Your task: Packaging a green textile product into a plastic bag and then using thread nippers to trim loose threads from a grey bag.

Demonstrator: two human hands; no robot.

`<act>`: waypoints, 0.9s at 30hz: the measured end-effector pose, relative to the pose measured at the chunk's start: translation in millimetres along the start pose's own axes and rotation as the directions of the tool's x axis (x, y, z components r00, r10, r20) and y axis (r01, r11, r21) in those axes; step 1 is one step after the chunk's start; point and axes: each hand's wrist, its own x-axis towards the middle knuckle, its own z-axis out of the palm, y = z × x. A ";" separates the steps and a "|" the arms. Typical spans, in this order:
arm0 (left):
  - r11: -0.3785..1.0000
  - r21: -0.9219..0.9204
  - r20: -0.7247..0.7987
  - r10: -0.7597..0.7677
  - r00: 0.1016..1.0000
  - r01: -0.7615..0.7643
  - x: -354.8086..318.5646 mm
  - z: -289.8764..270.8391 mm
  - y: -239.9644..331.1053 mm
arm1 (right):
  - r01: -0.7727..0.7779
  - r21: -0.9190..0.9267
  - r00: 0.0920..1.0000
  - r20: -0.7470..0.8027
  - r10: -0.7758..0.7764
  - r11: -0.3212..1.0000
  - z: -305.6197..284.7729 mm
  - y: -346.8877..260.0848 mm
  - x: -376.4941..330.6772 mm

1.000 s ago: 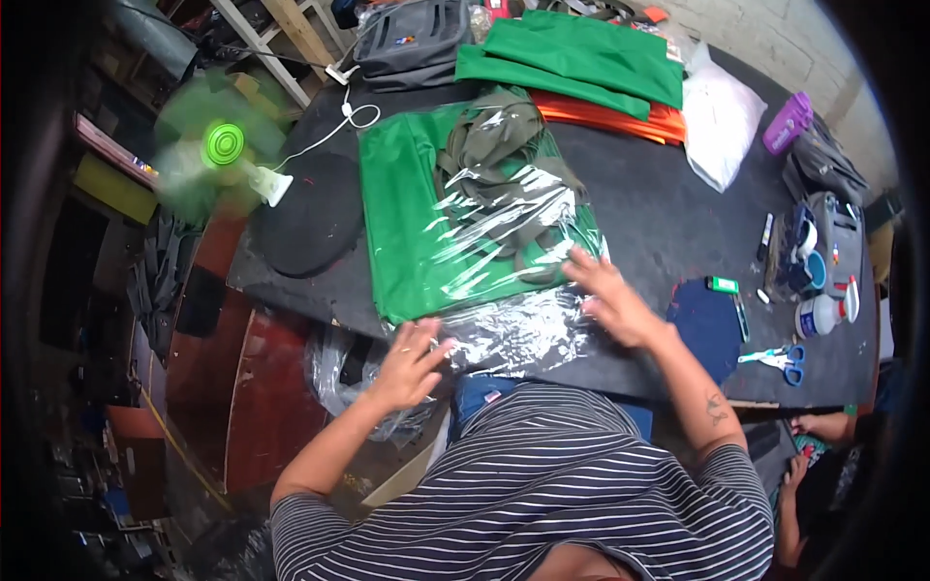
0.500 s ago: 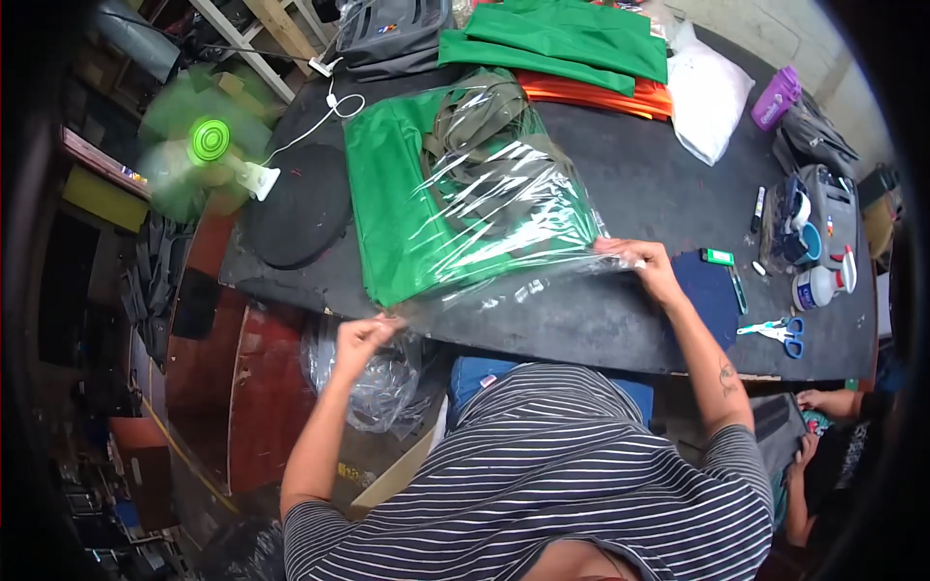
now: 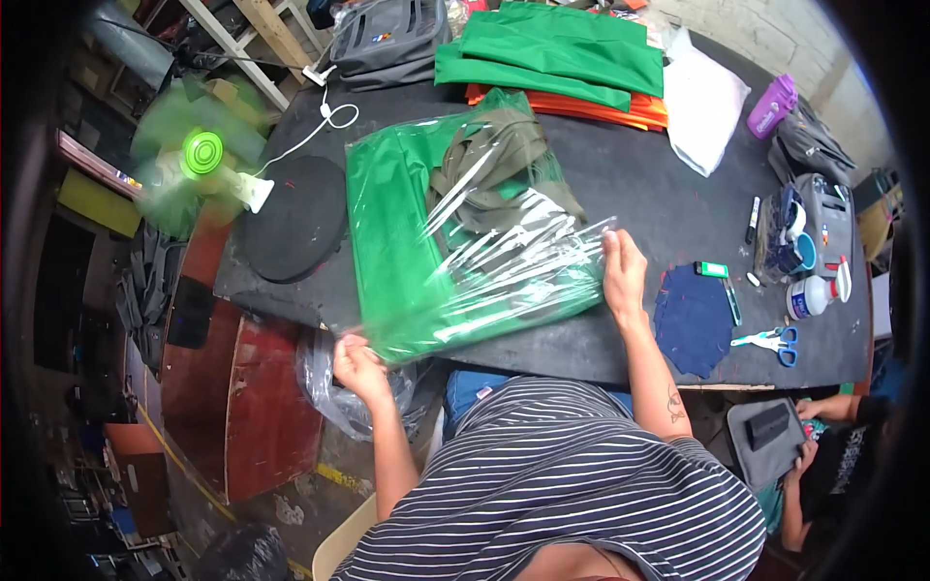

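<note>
A clear plastic bag lies at the table's front edge. Inside it are folded green fabric and a coil of olive webbing strap. The fingers of my left hand are closed on the bag's near left corner, which hangs just past the edge. My right hand pinches the right corner of the bag between thumb and fingers. The plastic stretches between both hands with bright reflections.
Folded green cloth lies over orange cloth at the back, beside a white bag. Right of my hand are navy fabric, scissors and a spray bottle. A running green fan stands left. Another person's hand is lower right.
My right hand has risen, lifting its corner of the bag. My left hand has moved down slightly, and the bag's near edge with the green fabric has shifted toward me.
</note>
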 end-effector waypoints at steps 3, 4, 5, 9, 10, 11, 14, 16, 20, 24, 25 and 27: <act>0.963 0.136 0.048 -0.242 0.969 0.234 -8.2 -5.1 -6.8 | -0.144 -0.140 0.987 0.048 0.152 0.980 -0.7 21.0 -3.5; 0.956 0.178 0.090 -0.251 0.964 0.233 -3.1 -0.3 -3.3 | -0.151 -0.149 0.986 0.045 0.159 0.977 -1.4 24.3 1.3; 0.949 0.220 0.132 -0.258 0.957 0.226 3.1 4.0 2.8 | -0.157 -0.154 0.986 0.040 0.165 0.976 -2.0 26.6 8.1; 0.976 0.199 0.274 -0.139 0.952 0.086 10.0 -0.3 12.7 | -0.122 -0.060 0.993 -0.007 0.121 0.991 -12.9 38.0 18.5; 0.990 0.138 0.351 -0.061 0.934 0.013 15.2 -4.1 13.3 | -0.171 0.087 0.985 0.022 0.169 0.981 -14.8 33.3 20.4; 0.997 0.068 0.371 -0.063 0.926 0.041 16.0 -0.9 19.8 | -0.219 0.227 0.976 0.053 0.213 0.949 -17.5 29.5 21.6; 0.987 -0.117 0.427 -0.046 0.903 0.106 21.3 6.3 27.7 | -0.224 0.383 0.971 0.166 0.171 0.896 -17.5 24.7 22.9; 0.967 -0.220 0.419 -0.025 0.908 0.128 24.5 6.9 25.0 | -0.151 0.347 0.981 0.170 0.096 0.926 -16.2 24.5 22.7; 0.965 -0.222 0.369 -0.051 0.928 0.141 27.8 8.8 27.4 | -0.121 0.254 0.992 0.070 0.106 0.960 -15.1 33.0 30.8; 0.933 -0.324 0.332 -0.045 0.942 0.158 30.7 5.5 -9.0 | -0.174 0.015 0.983 0.067 0.172 0.985 0.1 40.7 39.9; 0.934 -0.316 0.386 -0.031 0.922 0.164 32.4 5.4 -11.7 | -0.213 0.038 0.976 0.057 0.211 0.976 5.2 41.3 42.3; 0.953 -0.284 0.485 0.051 0.873 0.102 33.9 3.1 -14.5 | -0.213 0.033 0.976 0.050 0.211 0.977 7.5 42.5 49.9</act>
